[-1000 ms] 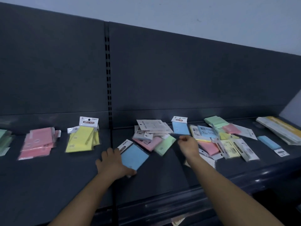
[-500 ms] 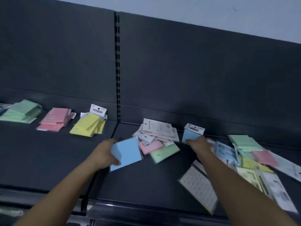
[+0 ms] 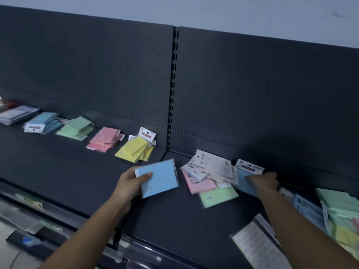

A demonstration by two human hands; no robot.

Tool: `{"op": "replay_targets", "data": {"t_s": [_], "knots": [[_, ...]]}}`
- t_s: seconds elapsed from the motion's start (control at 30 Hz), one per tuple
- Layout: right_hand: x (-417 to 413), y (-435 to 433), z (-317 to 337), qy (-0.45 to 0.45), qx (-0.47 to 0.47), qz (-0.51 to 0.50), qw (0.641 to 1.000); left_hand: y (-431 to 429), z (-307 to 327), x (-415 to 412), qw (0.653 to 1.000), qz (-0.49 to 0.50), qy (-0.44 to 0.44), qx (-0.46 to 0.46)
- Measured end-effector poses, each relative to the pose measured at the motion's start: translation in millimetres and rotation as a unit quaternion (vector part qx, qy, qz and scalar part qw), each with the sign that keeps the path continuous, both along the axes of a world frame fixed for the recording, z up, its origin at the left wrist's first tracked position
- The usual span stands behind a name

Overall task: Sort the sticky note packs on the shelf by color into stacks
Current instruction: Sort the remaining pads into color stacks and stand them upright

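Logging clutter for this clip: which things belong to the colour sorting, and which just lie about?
Job:
left hand gripping blue pack
right hand on second blue pack
blue stack, green stack, pink stack, yellow stack
mixed pile

Lying about:
booklets, far left
printed white sheet, front right

Both bare forearms stretch forward, well apart. The left hand [image 3: 132, 183] grips a blue pack [image 3: 161, 177], thumb flat on top, fingers tucked underneath. The right hand [image 3: 265, 182] is knuckles-up, fingers on a second blue pack [image 3: 245, 186]; whether it's actually gripping, can't tell.
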State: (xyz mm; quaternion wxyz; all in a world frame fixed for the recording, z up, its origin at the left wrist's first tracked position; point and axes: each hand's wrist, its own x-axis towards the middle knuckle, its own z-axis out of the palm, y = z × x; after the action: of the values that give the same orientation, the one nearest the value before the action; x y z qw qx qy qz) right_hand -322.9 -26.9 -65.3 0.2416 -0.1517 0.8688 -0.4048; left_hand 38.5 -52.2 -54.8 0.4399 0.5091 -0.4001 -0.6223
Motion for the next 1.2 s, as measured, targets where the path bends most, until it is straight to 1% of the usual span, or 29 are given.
{"op": "replay_targets", "data": {"t_s": [0.1, 0.13, 0.17, 0.2, 0.23, 0.27, 0.3, 0.33, 0.37, 0.4, 0.43, 0.47, 0.5, 0.57, 0.6, 0.63, 0.7, 0.8, 0.87, 1.0, 1.07, 1.13, 1.2], "knots": [[2, -4, -2, -0.092, -0.062, -0.033, 0.993, -2, -2, 4, 1.000, 0.020, 0.000, -0.005], [5, -4, -1, -0.098, -0.078, -0.040, 0.991, -3, -2, 5, 1.000, 0.025, -0.006, -0.006], [10, -3, 1, -0.081, -0.089, -0.039, 0.992, -4, -1, 7, 1.000, 0.030, -0.008, -0.004], [18, -2, 6, -0.041, -0.102, -0.034, 0.993, -6, -1, 10, 0.999, 0.036, -0.006, -0.001], [28, -1, 13, 0.019, -0.116, -0.025, 0.993, -9, -1, 13, 0.999, 0.041, 0.000, 0.002], [39, 1, 23, 0.097, -0.131, -0.011, 0.987, -12, 1, 18, 0.999, 0.044, 0.008, 0.004], [50, 2, 34, 0.188, -0.146, 0.010, 0.971, -15, 3, 23, 0.999, 0.046, 0.018, 0.005], [64, 3, 47, 0.279, -0.161, 0.043, 0.946, -17, 6, 30, 0.998, 0.048, 0.032, 0.004], [80, 3, 59, 0.351, -0.180, 0.082, 0.915, -19, 9, 38, 0.998, 0.047, 0.047, 0.004], [97, 1, 71, 0.394, -0.198, 0.120, 0.890, -21, 13, 46, 0.997, 0.045, 0.061, 0.004], [116, -3, 81, 0.408, -0.217, 0.150, 0.874, -22, 17, 56, 0.996, 0.042, 0.073, 0.004], [136, -9, 90, 0.390, -0.240, 0.178, 0.871, -23, 21, 66, 0.996, 0.037, 0.080, 0.005], [157, -16, 97, 0.336, -0.264, 0.207, 0.880, -23, 25, 78, 0.996, 0.032, 0.087, 0.007], [208, -31, 106, 0.168, -0.283, 0.270, 0.905, -24, 34, 104, 0.993, 0.026, 0.113, 0.012], [235, -38, 106, 0.088, -0.276, 0.298, 0.910, -25, 38, 120, 0.992, 0.024, 0.127, 0.013], [261, -45, 104, 0.024, -0.270, 0.320, 0.908, -25, 43, 138, 0.990, 0.024, 0.135, 0.015], [313, -57, 97, -0.059, -0.272, 0.351, 0.894, -25, 51, 177, 0.990, 0.034, 0.137, 0.020], [388, -76, 89, -0.126, -0.276, 0.376, 0.876, -27, 56, 241, 0.986, 0.076, 0.149, 0.021], [436, -90, 87, -0.186, -0.277, 0.367, 0.868, -28, 55, 284, 0.981, 0.109, 0.155, 0.025], [513, -111, 80, -0.314, -0.244, 0.346, 0.850, -30, 46, 356, 0.972, 0.158, 0.154, 0.077], [542, -119, 76, -0.355, -0.228, 0.350, 0.836, -33, 44, 380, 0.969, 0.175, 0.152, 0.084], [565, -126, 76, -0.388, -0.215, 0.344, 0.828, -40, 43, 399, 0.970, 0.185, 0.140, 0.067], [582, -136, 77, -0.396, -0.209, 0.337, 0.828, -51, 42, 413, 0.975, 0.186, 0.110, 0.040]]}}
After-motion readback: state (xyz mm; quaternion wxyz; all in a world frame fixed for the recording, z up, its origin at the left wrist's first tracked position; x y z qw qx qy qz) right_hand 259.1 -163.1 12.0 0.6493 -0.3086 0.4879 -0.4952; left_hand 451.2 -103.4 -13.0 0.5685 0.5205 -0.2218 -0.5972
